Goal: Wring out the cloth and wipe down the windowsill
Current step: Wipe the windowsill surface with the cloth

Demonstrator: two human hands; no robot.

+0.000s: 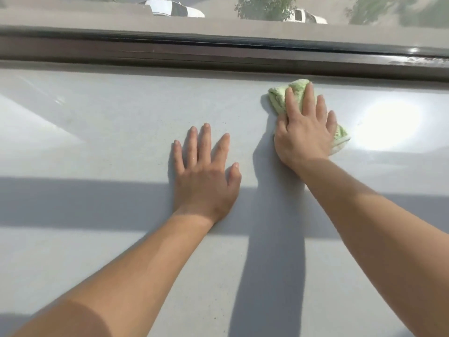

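Pale grey windowsill (97, 239), green cloth (277, 97) near its window edge, flat left hand (206, 176).

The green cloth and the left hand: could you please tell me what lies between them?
In the head view, only bare windowsill lies between the left hand and the green cloth, darkened by shadow from the right hand.

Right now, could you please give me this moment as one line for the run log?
phase: wiping | right hand: presses green cloth on windowsill near window frame | left hand: flat on windowsill, empty
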